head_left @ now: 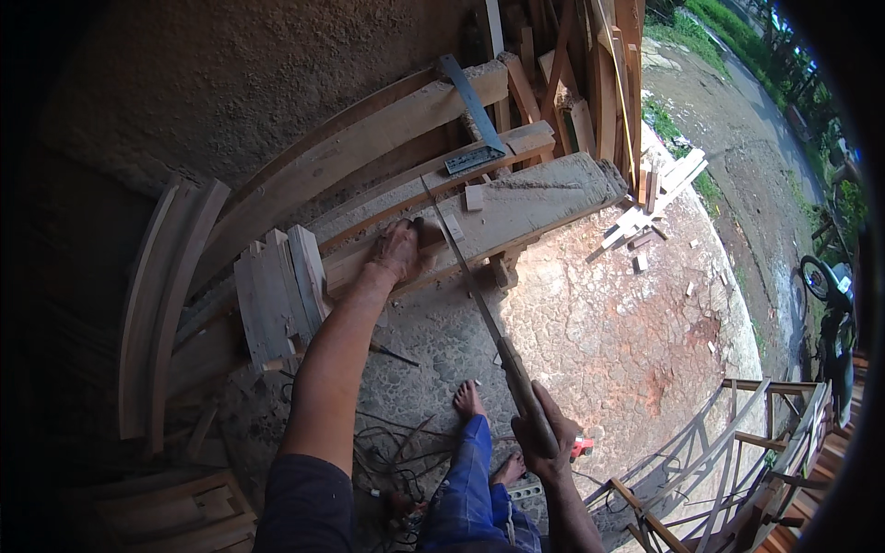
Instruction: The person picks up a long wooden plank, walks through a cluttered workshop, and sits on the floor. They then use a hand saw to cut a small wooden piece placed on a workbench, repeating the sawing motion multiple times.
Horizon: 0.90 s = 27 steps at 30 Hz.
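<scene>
Well, sawing looks to be the step in hand, judging by how the person stands at the desk (548, 198). The right hand (546, 431) is wrapped shut around the handle of a long saw (475, 290), low on the near side of the desk, and the blade slants up across the desk's front edge. The left hand (398, 255) is curled over brown wood (429, 236) at the desk's left part, just left of the blade; how tightly its fingers close, I can't tell from here. Nor can I make out whether the teeth touch the wood. A small block (474, 197) sits on the desk, right of the blade, and a square (477, 111) lies across the beams (406, 118) behind the desk. Offcuts (650, 207) litter the floor (599, 313) off the desk's right end. To my eye, the next stroke would call for a steady left hand, fingers clear of the blade, and a straight pull.
</scene>
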{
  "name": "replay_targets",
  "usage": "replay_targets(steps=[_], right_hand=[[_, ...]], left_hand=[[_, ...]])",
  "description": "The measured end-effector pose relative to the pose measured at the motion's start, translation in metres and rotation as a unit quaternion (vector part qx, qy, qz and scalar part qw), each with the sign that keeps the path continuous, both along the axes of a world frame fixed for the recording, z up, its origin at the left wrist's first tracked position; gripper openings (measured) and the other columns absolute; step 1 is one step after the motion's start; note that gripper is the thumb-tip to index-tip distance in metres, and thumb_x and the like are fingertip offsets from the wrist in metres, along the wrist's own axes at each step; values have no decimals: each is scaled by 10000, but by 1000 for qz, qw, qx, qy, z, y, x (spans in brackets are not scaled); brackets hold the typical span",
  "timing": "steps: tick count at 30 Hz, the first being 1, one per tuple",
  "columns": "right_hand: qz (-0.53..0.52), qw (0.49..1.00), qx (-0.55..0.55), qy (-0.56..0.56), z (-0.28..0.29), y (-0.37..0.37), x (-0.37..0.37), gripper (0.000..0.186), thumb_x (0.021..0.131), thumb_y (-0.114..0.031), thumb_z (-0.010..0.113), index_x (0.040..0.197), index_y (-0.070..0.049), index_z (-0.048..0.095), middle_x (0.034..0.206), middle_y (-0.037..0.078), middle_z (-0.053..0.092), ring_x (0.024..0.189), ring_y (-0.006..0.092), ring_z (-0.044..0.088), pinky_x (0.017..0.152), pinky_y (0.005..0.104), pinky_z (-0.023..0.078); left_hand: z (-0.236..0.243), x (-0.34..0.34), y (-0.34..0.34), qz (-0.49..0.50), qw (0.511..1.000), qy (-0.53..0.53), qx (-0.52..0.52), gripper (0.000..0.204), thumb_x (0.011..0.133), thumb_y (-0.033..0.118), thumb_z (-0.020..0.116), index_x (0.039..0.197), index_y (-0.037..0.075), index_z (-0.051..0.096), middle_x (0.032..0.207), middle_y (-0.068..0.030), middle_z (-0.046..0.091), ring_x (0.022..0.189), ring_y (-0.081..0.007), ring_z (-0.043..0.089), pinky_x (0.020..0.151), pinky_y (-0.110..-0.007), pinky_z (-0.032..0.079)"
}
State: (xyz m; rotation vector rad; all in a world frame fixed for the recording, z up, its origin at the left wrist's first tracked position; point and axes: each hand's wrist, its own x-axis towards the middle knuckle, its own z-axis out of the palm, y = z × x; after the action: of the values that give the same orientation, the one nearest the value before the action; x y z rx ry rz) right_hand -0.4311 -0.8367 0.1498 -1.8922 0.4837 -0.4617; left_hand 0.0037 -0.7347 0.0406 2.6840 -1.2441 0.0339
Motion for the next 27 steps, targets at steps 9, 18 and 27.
replay_targets(steps=[9,18,27], right_hand=[[-1,996,53,71,41,-1,3,620,802,-95,745,1377,-6,530,1134,184,696,954,241,707,822,330,533],[26,999,-22,-7,36,-5,5,627,803,-81,753,1389,-56,532,1075,147,728,866,250,742,747,322,561],[14,999,-44,23,14,-3,-19,601,805,-107,751,1368,-40,552,1100,176,713,889,241,726,786,335,555]], left_hand=[[0,7,-9,-5,998,60,19,646,662,425,773,1126,-9,656,1170,-226,601,1189,-378,524,1069,-462,410],[4,0,1,-22,1000,5,-7,471,704,340,689,1050,24,645,1110,-226,639,1089,-382,601,960,-465,504],[50,-7,-15,7,998,63,6,371,726,265,652,1024,46,645,1042,-214,685,1012,-412,648,893,-471,542]])
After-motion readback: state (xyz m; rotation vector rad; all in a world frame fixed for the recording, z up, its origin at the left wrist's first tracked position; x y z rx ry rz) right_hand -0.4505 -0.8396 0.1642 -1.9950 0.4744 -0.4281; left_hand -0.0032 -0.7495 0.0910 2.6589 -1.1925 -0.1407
